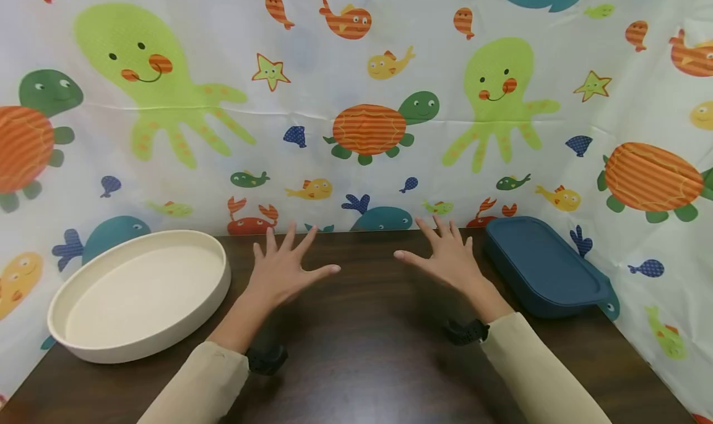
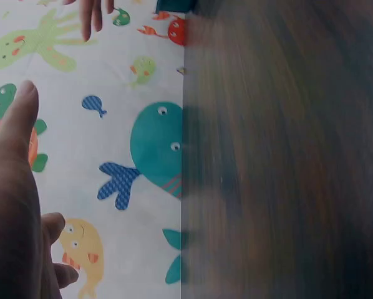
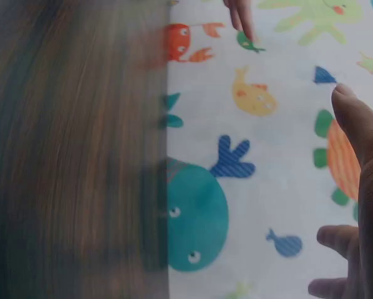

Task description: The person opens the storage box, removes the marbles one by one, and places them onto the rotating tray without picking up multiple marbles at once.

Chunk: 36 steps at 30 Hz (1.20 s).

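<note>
My left hand (image 1: 281,269) is held out over the dark wooden table (image 1: 356,350), fingers spread and thumb pointing inward. Across from it my right hand (image 1: 451,260) has its fingers fanned the same way, thumb toward the left. Neither hand holds anything. To the left of the left hand sits a round cream tray (image 1: 139,288) with a raised rim. Just beyond the right hand, on the right, stands a dark blue lidded box (image 1: 548,263). Each wrist view shows its own hand's thumb, with fingertips of the other hand at the top edge.
A white curtain (image 1: 356,59) printed with sea animals hangs along the table's back edge and wraps round both sides. Black wrist straps with cameras (image 1: 466,332) sit at the cuffs of the beige sleeves (image 1: 200,384).
</note>
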{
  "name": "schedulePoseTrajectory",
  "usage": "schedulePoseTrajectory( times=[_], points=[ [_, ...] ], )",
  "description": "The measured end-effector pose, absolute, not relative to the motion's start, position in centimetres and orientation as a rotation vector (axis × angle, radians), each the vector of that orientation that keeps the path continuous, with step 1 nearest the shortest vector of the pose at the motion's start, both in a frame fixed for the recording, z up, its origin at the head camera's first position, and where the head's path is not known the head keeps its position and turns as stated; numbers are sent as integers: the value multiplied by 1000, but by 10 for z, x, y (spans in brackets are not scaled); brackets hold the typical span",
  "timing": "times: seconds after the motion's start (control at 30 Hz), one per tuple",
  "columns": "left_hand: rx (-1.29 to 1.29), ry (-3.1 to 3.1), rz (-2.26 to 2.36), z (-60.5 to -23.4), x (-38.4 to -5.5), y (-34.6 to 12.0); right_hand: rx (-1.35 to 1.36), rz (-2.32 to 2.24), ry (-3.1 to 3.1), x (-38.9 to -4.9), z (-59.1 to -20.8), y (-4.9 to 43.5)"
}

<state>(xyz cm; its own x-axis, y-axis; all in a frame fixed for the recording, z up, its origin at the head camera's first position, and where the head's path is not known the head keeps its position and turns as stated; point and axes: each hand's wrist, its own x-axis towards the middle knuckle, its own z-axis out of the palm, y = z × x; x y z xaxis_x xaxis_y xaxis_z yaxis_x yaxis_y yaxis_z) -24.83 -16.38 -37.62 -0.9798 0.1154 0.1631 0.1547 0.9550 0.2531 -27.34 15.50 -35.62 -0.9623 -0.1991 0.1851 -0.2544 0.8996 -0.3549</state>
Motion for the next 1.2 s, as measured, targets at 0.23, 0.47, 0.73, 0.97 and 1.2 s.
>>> schedulePoseTrajectory(
  times=[0.23, 0.47, 0.73, 0.97, 1.2],
  points=[
    [-238, -2943, -549, -375, -240, -140, 196, 607, -2767, -255, -356, 204],
    [-282, -2943, -611, -363, -233, -117, 125, 657, -2626, -247, -358, 252],
    [-345, -2863, -794, -363, -240, -83, 90, 782, -2620, -251, -367, 305],
    [-334, -2796, -1121, -377, -246, -36, -136, 776, -2606, -251, -371, 348],
    [-344, -2804, -1406, -391, -248, 6, -349, 765, -2620, -245, -381, 373]
  ],
)
